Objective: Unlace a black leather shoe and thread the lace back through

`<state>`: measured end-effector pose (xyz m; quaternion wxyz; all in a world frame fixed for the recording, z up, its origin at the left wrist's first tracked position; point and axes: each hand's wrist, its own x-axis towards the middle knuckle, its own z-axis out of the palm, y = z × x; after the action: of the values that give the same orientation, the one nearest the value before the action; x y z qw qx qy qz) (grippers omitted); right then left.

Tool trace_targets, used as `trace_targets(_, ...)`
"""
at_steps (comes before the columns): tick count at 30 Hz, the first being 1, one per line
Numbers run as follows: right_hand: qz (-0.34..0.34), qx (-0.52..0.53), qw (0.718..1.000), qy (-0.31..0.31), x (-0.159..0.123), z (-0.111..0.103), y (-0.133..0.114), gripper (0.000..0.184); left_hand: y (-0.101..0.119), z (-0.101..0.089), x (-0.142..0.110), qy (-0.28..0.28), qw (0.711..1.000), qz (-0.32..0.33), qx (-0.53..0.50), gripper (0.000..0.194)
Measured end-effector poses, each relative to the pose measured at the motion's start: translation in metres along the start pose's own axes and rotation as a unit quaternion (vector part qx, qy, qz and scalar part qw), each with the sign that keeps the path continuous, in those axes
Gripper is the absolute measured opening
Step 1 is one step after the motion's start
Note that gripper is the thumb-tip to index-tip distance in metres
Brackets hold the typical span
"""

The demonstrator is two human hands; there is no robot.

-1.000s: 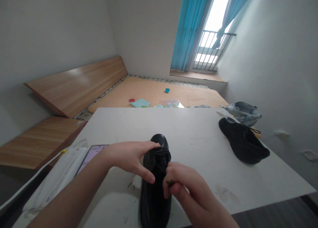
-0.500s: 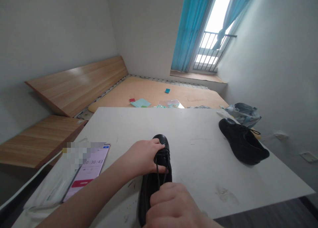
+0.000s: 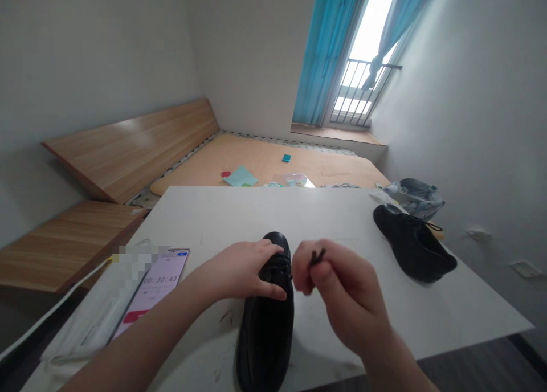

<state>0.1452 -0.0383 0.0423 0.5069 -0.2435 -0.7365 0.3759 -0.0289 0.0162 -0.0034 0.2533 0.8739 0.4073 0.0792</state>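
Black shoe [image 3: 265, 318] at the near middle of the white table [image 3: 342, 221], toe pointing away, heel toward the near edge. Left hand [image 3: 245, 269] laid over the laced front of it, fingers curved down onto the leather, thumb along the near side; pressing and steadying, not closed into a fist. Right hand [image 3: 337, 281] raised just right of the shoe's front, fingers bunched, thumb and forefinger pinched on the tip of a black lace [image 3: 317, 257], which sticks up a little above the knuckles. Rest of the lace hidden between the two hands, so its run back to the shoe cannot be told.

Second black shoe [image 3: 412, 244] far off at the right side of the table, well apart from both hands, lying slantwise with a loose lace end at its far side. Crumpled plastic bag [image 3: 416, 195] just beyond it at the far right corner. Phone [image 3: 151, 292] at the near left, face up, screen lit with a timer and a red button, resting on white wrapping. Beyond the table, a bare wooden bed base [image 3: 273, 161] with a few small coloured items on it, and blue curtains [image 3: 329, 44] at a bright window.
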Motion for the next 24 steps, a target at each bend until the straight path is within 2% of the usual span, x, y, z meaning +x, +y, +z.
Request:
trace_targets(4, 0.024, -0.046, 0.996, 0.075, 0.018, -0.011, 0.015, 0.030, 0.011, -0.018, -0.006, -0.021, 0.995, 0.046, -0.084, 0.035)
trace_targets(7, 0.027, -0.078, 0.988, 0.133, 0.030, -0.013, 0.028, 0.028, 0.023, -0.019, -0.008, -0.012, 0.991, 0.050, -0.126, 0.025)
trace_targets(9, 0.052, -0.065, 0.985, 0.152, 0.035, -0.013, 0.034, 0.027, 0.029, -0.013, -0.006, -0.003, 0.991, 0.017, -0.129, 0.029)
trace_targets(14, 0.143, 0.034, 0.978, 0.149, 0.039, -0.012, 0.045, 0.021, 0.035, 0.001, 0.003, 0.061, 0.990, -0.053, -0.118, 0.049)
trace_targets(19, 0.216, 0.139, 0.949, 0.182, 0.033, -0.026, 0.060, 0.023, 0.028, -0.002, 0.006, 0.056, 0.970, -0.051, -0.231, 0.052)
trace_targets(24, 0.263, 0.217, 0.911, 0.231, 0.019, -0.048, 0.075, 0.028, 0.018, 0.002, 0.011, 0.083, 0.942, -0.076, -0.315, 0.056)
